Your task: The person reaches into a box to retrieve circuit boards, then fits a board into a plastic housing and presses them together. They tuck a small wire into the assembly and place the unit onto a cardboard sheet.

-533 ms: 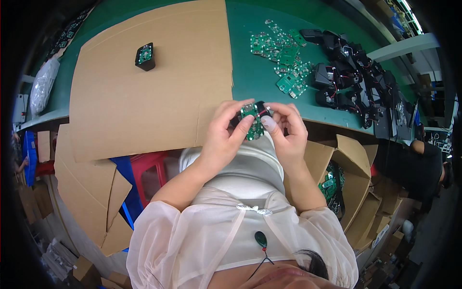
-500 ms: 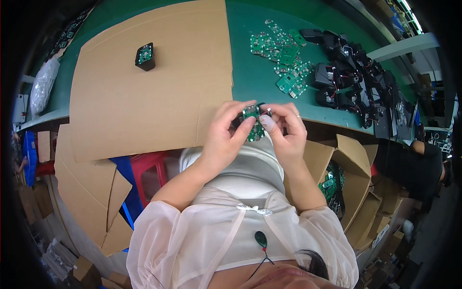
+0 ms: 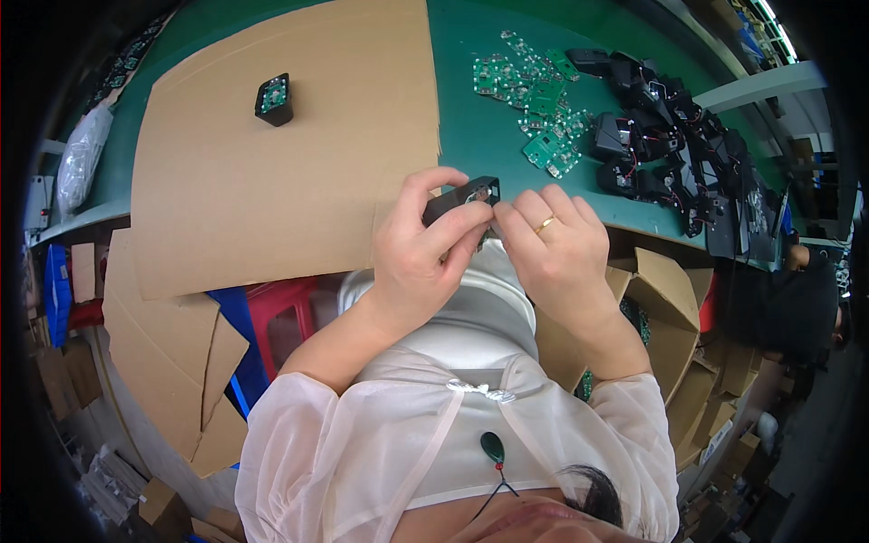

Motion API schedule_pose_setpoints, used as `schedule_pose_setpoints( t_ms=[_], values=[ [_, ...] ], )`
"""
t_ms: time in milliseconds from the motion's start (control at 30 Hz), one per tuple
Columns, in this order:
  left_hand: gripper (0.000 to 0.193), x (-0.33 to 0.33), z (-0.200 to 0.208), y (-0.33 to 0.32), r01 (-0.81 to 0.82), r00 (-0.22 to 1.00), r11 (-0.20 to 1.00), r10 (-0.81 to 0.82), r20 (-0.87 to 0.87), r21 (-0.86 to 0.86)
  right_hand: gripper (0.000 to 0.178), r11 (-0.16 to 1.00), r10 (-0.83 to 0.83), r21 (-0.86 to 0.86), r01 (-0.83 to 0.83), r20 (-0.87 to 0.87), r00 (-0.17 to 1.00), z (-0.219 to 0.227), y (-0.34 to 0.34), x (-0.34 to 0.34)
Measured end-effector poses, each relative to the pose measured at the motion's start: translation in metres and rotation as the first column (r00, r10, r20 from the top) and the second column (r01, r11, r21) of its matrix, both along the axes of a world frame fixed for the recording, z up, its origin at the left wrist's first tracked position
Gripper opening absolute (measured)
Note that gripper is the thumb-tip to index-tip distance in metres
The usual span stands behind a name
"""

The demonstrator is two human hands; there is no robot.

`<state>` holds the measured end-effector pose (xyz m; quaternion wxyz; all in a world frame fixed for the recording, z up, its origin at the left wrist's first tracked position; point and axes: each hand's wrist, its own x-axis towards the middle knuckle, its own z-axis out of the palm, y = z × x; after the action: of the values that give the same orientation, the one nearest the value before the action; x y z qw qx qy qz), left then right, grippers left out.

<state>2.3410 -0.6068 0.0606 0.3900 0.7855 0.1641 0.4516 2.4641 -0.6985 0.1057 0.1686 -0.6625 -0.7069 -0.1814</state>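
Observation:
My left hand (image 3: pixel 418 244) is closed around a black plastic housing (image 3: pixel 445 203) above the table's front edge. The housing lies tilted, with its open side partly in view and metal parts showing inside. Against its right end, my right hand (image 3: pixel 559 249) has thumb and fingers pinched together. What that pinch holds is hidden behind the fingers. On the cardboard to the left stands another black housing (image 3: pixel 275 110) with a green circuit board (image 3: pixel 274 91) in its top.
A large cardboard sheet (image 3: pixel 299 190) covers the table's left part. Loose green circuit boards (image 3: pixel 543 100) lie at the back right, beside piled black housings with wires (image 3: pixel 625 136). Below are an open carton (image 3: pixel 665 285) and a red stool (image 3: pixel 281 317). A person in black (image 3: pixel 769 303) is far right.
The housing has turned so its black side shows, and the green board in my hands is now mostly hidden. My right hand has rolled over, its back now up.

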Motion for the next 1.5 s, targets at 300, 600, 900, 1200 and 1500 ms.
schedule_pose_setpoints(
  t_ms=[300,600,900,1200,1500],
  values=[
    [0.012,-0.006,0.004,0.0,0.085,0.99,0.958,-0.111,-0.081,-0.273,0.016,0.999,0.035,0.028,-0.03,-0.205,0.978,-0.007,-0.002,0.001],
    [0.022,-0.011,0.012,0.004,0.398,0.892,0.444,-0.39,0.227,-0.803,0.019,0.964,0.147,0.254,0.075,-0.75,0.645,-0.03,-0.003,-0.004],
    [0.031,-0.011,0.005,-0.005,0.155,0.985,0.818,-0.171,0.023,-0.554,0.027,0.971,0.201,0.202,-0.131,-0.387,0.9,-0.019,-0.007,0.003],
    [0.031,-0.012,0.016,-0.008,0.035,0.997,0.946,-0.056,-0.058,-0.324,0.028,0.975,0.212,0.131,-0.178,-0.319,0.924,-0.014,-0.004,0.003],
    [0.031,-0.003,0.016,-0.012,0.015,0.997,0.961,-0.036,-0.069,-0.278,0.024,0.974,0.227,0.091,-0.209,-0.31,0.923,-0.006,-0.004,0.011]
  ],
)
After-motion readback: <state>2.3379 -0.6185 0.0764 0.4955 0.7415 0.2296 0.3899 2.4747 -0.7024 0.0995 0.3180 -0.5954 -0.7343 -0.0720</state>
